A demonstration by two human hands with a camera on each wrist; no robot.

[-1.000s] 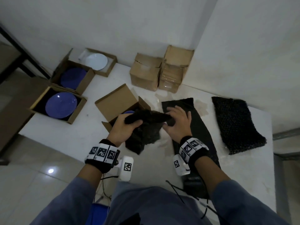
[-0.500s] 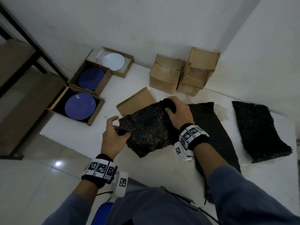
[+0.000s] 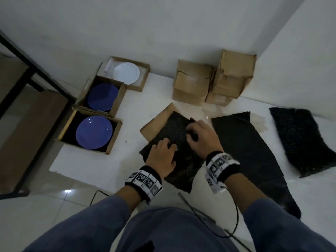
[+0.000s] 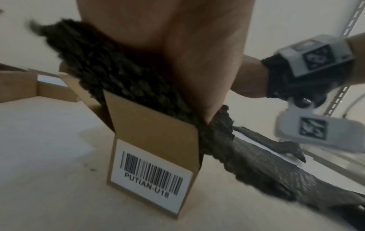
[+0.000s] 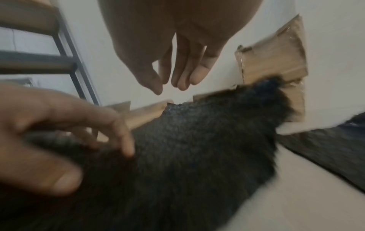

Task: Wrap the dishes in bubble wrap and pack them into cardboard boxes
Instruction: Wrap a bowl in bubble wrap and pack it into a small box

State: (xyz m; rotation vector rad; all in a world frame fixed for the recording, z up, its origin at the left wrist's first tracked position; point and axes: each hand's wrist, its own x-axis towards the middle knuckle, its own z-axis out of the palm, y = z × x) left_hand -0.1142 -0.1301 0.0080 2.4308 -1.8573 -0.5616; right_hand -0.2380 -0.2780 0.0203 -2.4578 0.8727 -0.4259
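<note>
Left hand (image 3: 162, 158) flat, pressing black bubble wrap (image 3: 174, 131) over open box (image 4: 152, 150); right hand (image 3: 201, 137) apparently pinching its edge.

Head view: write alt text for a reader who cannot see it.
Both hands, left hand and right hand, rest on a black bubble-wrap sheet draped over an open cardboard box on a white table. To the left, three open boxes hold two blue plates and a white plate; closed boxes stand behind.

Left hand (image 4: 177, 51) presses black bubble wrap (image 4: 122, 75) into barcode-labelled cardboard box (image 4: 152, 140).
</note>
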